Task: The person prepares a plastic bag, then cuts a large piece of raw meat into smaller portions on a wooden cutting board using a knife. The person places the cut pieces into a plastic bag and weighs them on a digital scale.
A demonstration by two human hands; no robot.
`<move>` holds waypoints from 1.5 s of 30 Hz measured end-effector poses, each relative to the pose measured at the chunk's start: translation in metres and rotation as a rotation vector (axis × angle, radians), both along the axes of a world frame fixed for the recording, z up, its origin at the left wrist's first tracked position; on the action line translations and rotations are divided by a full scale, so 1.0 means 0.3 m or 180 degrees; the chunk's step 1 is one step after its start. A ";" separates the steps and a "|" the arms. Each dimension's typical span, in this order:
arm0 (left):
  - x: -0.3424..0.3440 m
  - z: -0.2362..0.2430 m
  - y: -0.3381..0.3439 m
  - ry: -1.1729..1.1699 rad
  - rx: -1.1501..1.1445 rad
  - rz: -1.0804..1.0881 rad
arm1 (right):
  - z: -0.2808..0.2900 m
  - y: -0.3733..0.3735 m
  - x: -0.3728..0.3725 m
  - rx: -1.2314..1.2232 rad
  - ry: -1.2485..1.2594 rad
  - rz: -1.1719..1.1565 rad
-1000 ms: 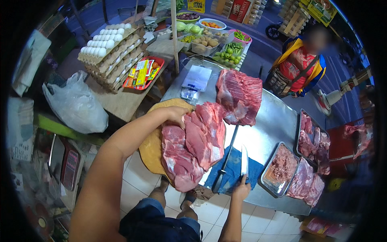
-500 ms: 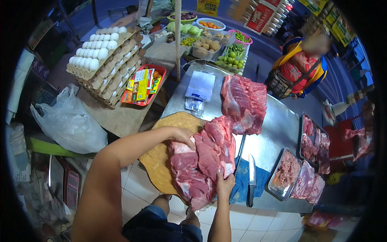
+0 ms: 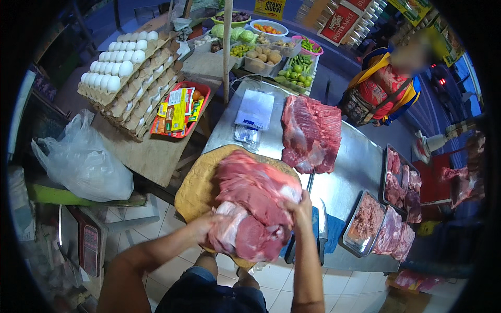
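Left hand [image 3: 204, 228] and right hand [image 3: 299, 209], half-curled, grip a meat slab [image 3: 257, 195] by the counter's [image 3: 357, 156] left edge — unportioned, mince [image 3: 368, 215] trayed.

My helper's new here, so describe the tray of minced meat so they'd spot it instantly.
Find the metal table. Toward its right end, just right of the blue cloth, sits a shallow silvery tray. Its pale pink meat is finely minced, unlike the larger pieces beside it.

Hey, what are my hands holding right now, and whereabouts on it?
A large slab of raw meat, held at its edges: the left hand at its lower left, the right hand at its right side.
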State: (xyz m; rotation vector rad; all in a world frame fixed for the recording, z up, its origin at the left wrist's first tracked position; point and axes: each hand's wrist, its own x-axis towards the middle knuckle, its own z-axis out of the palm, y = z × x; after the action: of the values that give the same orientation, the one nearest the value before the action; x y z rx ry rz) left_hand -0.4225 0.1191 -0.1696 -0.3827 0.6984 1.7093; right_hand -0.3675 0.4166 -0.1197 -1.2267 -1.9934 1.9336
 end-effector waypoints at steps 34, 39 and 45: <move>0.055 0.293 0.363 0.8193 -0.1339 -0.3992 | -0.470 0.351 0.905 0.3055 -0.1445 0.1201; 0.038 0.283 0.366 0.8488 -0.1846 -0.3616 | -0.250 0.257 0.839 0.0250 -0.0395 -0.0338; 0.029 0.219 0.399 0.7853 -0.3104 -0.2541 | 0.042 0.015 0.682 0.0023 0.0247 -0.0064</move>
State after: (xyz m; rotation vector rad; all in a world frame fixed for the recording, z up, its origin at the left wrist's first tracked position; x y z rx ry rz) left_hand -0.4138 0.2389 -0.1038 1.5529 2.7377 0.0284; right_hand -0.1629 0.4213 -0.1070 -1.1470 -1.9412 1.9319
